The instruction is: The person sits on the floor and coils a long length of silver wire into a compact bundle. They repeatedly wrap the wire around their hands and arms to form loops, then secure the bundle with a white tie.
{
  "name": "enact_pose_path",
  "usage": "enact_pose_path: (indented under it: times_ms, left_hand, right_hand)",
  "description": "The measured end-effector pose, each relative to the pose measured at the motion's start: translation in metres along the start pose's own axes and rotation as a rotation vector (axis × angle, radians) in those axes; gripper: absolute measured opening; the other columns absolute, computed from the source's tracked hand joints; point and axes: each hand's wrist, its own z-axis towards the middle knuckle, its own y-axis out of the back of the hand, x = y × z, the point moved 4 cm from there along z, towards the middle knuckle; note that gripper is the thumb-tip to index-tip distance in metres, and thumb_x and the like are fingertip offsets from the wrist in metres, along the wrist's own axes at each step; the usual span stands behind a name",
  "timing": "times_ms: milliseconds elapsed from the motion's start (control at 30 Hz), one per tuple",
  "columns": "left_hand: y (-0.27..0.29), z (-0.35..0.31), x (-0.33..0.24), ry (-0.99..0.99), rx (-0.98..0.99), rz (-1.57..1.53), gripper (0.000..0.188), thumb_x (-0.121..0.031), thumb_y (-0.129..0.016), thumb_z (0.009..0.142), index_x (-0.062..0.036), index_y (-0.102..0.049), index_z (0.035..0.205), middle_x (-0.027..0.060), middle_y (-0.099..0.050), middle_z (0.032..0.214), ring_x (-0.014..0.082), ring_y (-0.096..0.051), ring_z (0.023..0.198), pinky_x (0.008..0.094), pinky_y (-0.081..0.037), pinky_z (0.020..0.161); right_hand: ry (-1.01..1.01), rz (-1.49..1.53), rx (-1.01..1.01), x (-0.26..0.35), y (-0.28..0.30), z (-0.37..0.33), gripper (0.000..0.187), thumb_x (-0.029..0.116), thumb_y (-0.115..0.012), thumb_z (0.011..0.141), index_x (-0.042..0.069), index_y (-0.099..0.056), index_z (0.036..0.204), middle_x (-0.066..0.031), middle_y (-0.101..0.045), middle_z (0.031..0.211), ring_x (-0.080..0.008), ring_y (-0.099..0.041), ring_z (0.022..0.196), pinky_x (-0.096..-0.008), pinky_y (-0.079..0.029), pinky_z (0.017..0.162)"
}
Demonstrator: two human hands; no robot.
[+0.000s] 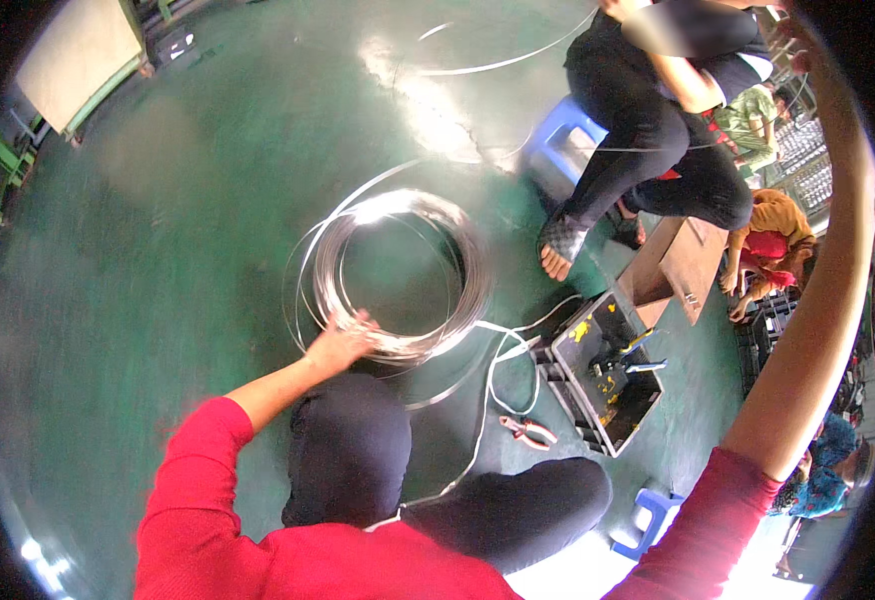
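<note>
From the head view, I see the wire coil (473, 265) on the green floor (158, 300), the left hand (343, 342) touching its near-left rim — whether gripping, I can't tell. Well apart, the right hand (803, 42) is raised upper right — grip unclear. Pliers (528, 432) lie beside the black crate (570, 395).

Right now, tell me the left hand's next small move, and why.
Probably the left hand should ease the loose strand in toward the coil. The hand is at the coil's near edge, within easy reach, while that strand bows out past the coil's left side, apart from the main bundle, and might snag.
</note>
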Motion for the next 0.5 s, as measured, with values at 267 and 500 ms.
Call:
enact_pose_path:
  times_ms: [267, 500]
  left_hand:
    - [0.143, 0.056, 0.044, -0.017, -0.412, -0.342, 0.042, -0.004, -0.056, 0.073, -0.0051, -0.057, 0.115, 0.0131, -0.053, 0.124, 0.0317, -0.055, 0.110, 0.0395, -0.045, 0.094]
    - [0.310, 0.037, -0.012, -0.215, -0.697, -0.431, 0.038, 0.003, -0.056, 0.074, -0.0075, -0.061, 0.110, 0.0113, -0.063, 0.105, 0.0282, -0.062, 0.098, 0.0368, -0.052, 0.084]
  right_hand:
    - [-0.085, 0.229, 0.175, 0.006, 0.005, -0.006, 0.031, 0.003, -0.049, 0.081, 0.011, -0.066, 0.106, -0.0119, -0.070, 0.092, -0.0190, -0.068, 0.073, -0.0320, -0.054, 0.068]
    - [-0.012, 0.088, 0.193, 0.003, -0.021, -0.030, 0.026, 0.008, -0.053, 0.089, 0.013, -0.065, 0.112, -0.0109, -0.068, 0.079, -0.0168, -0.063, 0.063, -0.0303, -0.051, 0.061]
